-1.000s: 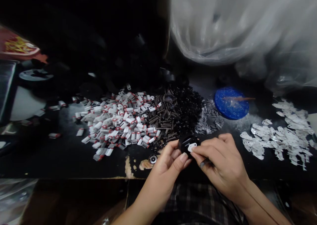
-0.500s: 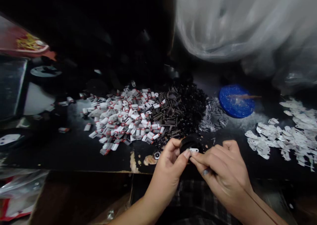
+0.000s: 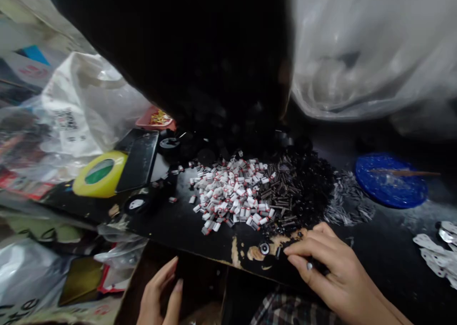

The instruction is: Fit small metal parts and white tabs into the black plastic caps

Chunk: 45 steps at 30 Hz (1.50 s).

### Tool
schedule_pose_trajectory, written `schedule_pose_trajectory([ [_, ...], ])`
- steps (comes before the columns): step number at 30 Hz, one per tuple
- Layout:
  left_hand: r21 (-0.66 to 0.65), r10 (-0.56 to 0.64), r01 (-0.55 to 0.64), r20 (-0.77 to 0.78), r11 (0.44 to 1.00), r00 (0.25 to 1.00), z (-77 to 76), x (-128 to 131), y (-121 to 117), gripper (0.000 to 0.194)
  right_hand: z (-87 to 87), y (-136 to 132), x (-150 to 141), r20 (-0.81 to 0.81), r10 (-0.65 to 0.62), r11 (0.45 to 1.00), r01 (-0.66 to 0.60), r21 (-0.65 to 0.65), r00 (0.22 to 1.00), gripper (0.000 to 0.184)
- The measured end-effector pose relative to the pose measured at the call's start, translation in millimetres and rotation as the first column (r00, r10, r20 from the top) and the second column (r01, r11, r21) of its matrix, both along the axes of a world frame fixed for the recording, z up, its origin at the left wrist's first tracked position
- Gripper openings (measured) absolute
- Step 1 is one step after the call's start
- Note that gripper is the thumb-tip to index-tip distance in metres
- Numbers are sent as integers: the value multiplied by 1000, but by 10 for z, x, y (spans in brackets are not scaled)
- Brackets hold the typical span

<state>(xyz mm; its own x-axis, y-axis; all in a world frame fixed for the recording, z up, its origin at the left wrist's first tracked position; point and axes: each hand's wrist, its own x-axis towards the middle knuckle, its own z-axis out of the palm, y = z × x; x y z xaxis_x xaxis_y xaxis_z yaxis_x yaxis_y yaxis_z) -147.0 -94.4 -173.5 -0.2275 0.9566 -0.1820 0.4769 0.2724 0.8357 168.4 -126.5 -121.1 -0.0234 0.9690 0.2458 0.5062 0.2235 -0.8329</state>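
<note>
Both hands are low in my view. My right hand (image 3: 332, 268) rests on the black table (image 3: 178, 225) near its front edge, fingers curled, the fingertips pressed down just beside a small silver ring (image 3: 264, 248). Something thin and dark with a grey tip shows under the fingers; I cannot tell whether it is gripped. My left hand (image 3: 160, 294) is below the table edge, fingers straight and loosely together, holding nothing I can see.

Just beyond my right hand lie dark springs (image 3: 282, 203), touching a heap of white caps (image 3: 232, 196) with red ends on their left. Right of the springs is a scatter of thin silver pins (image 3: 348, 206), then a blue lid (image 3: 391, 187) with a stick across it. White flat plates (image 3: 437, 256) sit at the far right edge. On the left I see a yellow tape roll (image 3: 100, 173), a phone (image 3: 139, 160) beside it, and plastic bags (image 3: 82, 106). A big clear bag (image 3: 371, 53) fills the upper right.
</note>
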Motion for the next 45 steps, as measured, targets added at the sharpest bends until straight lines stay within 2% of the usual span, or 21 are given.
schedule_pose_trajectory([
  [2, 110, -123, 122, -4, 986, 992, 187, 241, 268, 24, -61, -7, -10, 9, 14, 1000, -14, 6, 1000, 14],
  [3, 157, -232, 235, -39, 959, 972, 286, 408, 447, 18, -87, -16, -12, 24, 16, 1000, -17, 17, 1000, 14],
  [4, 247, -330, 348, -113, 904, 937, 377, 589, 651, 17, -111, -26, -11, 43, 8, 999, -10, 36, 999, 13],
  [5, 326, -418, 471, -221, 820, 881, 455, 771, 871, 20, -134, -34, -6, 65, -8, 998, 4, 67, 998, 12],
  [6, 385, -450, 570, -360, 726, 817, 515, 944, 1096, 26, -157, -41, 1, 88, -29, 995, 20, 102, 996, 12],
  [7, 403, -454, 606, -415, 685, 789, 557, 1103, 1314, 27, -179, -46, 8, 108, -49, 990, 34, 139, 993, 12],
  [10, 364, -490, 704, -526, 609, 696, 580, 1450, 1814, 20, -230, -45, 26, 133, -95, 973, 63, 224, 987, 16],
  [12, 321, -498, 747, -585, 583, 640, 539, 1557, 1968, 15, -247, -35, 31, 130, -103, 971, 71, 230, 986, 16],
  [16, 244, -492, 785, -664, 570, 563, 455, 1534, 1989, 9, -248, -13, 30, 115, -97, 977, 73, 199, 989, 13],
  [20, 199, -428, 767, -732, 610, 530, 446, 1493, 1970, 23, -245, 5, 16, 106, -90, 979, 68, 191, 990, 13],
  [24, 146, -378, 762, -800, 631, 466, 469, 1622, 2010, 36, -254, 8, 8, 102, -85, 983, 67, 173, 991, 13],
  [29, 114, -387, 765, -809, 634, 441, 460, 1713, 2037, 33, -275, -15, 32, 84, -105, 983, 91, 156, 991, 13],
  [31, 109, -418, 767, -785, 633, 457, 457, 1654, 2007, 32, -277, -26, 42, 73, -111, 985, 100, 144, 991, 13],
  [35, 137, -506, 774, -684, 618, 525, 474, 1415, 1859, 44, -273, -37, 48, 62, -104, 988, 96, 124, 993, 12],
  [41, 311, -580, 703, -406, 640, 707, 399, 1145, 1596, 48, -276, -38, 44, 42, -88, 989, 82, 124, 995, 13],
  [43, 376, -601, 663, -285, 647, 747, 351, 1129, 1517, 48, -216, -39, 32, 21, -90, 993, 89, 79, 996, 11],
  [45, 445, -606, 616, -184, 650, 774, 329, 1139, 1401, 49, -106, -31, 7, -7, -82, 996, 82, -38, 997, 10],
])
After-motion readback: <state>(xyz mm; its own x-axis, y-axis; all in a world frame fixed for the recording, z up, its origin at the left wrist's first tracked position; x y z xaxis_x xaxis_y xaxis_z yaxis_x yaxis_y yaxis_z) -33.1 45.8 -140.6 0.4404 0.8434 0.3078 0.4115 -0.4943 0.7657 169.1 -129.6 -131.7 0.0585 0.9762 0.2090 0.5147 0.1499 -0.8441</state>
